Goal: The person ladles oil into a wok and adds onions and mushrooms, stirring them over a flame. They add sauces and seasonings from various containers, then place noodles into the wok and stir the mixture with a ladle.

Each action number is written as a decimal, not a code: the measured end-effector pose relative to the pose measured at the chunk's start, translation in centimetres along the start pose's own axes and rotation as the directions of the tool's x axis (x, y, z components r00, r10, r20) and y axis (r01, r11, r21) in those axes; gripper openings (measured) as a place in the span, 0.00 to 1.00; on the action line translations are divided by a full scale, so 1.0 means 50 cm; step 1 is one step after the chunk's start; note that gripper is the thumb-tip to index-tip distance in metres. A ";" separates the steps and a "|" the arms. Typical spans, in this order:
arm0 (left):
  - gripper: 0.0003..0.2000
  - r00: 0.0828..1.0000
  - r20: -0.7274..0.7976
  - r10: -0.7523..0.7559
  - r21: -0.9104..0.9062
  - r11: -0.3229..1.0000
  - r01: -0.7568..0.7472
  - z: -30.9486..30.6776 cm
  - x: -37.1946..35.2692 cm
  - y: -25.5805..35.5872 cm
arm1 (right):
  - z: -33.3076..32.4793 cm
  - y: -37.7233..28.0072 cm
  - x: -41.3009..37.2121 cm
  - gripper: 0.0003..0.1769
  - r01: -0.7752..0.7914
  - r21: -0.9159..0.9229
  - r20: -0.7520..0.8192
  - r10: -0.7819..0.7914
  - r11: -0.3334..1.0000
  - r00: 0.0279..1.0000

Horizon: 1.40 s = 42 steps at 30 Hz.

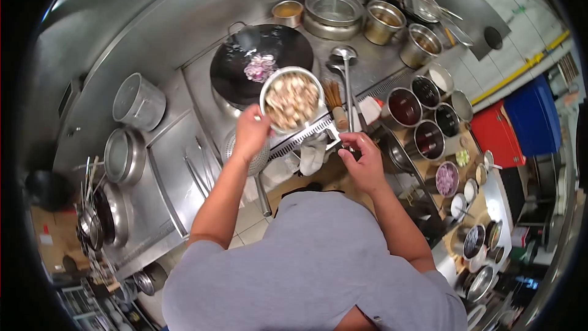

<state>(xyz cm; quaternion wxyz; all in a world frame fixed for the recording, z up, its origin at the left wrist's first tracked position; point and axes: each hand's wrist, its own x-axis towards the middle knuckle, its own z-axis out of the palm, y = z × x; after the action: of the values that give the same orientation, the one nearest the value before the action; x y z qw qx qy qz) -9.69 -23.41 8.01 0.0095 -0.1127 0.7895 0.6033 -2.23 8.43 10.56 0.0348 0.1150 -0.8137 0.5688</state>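
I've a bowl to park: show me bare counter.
Bare steel shows between the tongs and long bar, with a smaller patch between the ladle and rear pot. The right side looks crowded with sauce pots.

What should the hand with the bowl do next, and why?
I'd probably move the left hand a little forward, so the bowl is over the middle of the wok. The bowl is full of pale chunks and seems to be only at the wok's near edge, where some might spill. Purple-white pieces are already in the wok.
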 end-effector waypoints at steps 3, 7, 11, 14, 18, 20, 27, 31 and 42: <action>0.06 0.909 -0.153 0.386 0.561 0.792 -0.242 -0.053 0.156 -0.001 | 0.024 0.040 0.031 0.18 -0.040 0.072 0.127 0.031 0.997 0.991; 0.06 0.783 -0.267 0.562 0.771 0.612 -0.177 -0.023 0.340 -0.060 | -0.011 0.055 0.067 0.17 0.044 -0.014 0.227 -0.040 0.999 0.973; 0.11 0.785 -0.343 0.516 0.830 0.558 -0.004 -0.030 0.440 -0.068 | -0.095 0.110 0.094 0.17 0.125 -0.076 0.207 -0.107 0.989 0.972; 0.10 0.674 -0.417 0.610 0.845 0.532 0.041 -0.039 0.463 -0.011 | -0.164 0.195 0.078 0.16 -0.051 0.044 0.154 0.043 0.998 0.987; 0.10 0.609 -0.451 0.653 0.851 0.520 0.072 -0.034 0.445 0.053 | -0.237 0.320 0.045 0.15 -0.313 0.066 0.168 0.299 0.947 0.939; 0.09 0.544 -0.489 0.682 0.832 0.552 0.056 -0.004 0.385 0.075 | -0.256 0.360 0.045 0.14 -0.348 0.074 0.201 0.328 0.935 0.923; 0.11 0.749 -0.557 0.360 0.770 0.563 0.301 0.016 0.260 -0.036 | -0.255 0.425 0.088 0.16 -0.384 0.120 0.386 0.313 0.915 0.868; 0.09 0.651 -0.605 0.459 0.764 0.564 0.313 -0.007 0.228 0.000 | -0.153 0.568 0.080 0.18 -0.667 0.095 0.266 0.627 0.739 0.732; 0.12 0.869 -0.466 -0.166 -0.319 0.948 0.010 0.003 0.129 -0.039 | -0.011 0.580 0.167 0.05 -0.806 0.303 0.152 0.809 0.509 0.568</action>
<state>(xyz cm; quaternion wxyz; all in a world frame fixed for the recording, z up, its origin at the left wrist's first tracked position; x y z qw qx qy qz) -15.62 -24.84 5.15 -0.1792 -0.2972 0.6572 0.6691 -16.93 17.18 -14.27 -0.2503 -0.2747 -0.6623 0.6506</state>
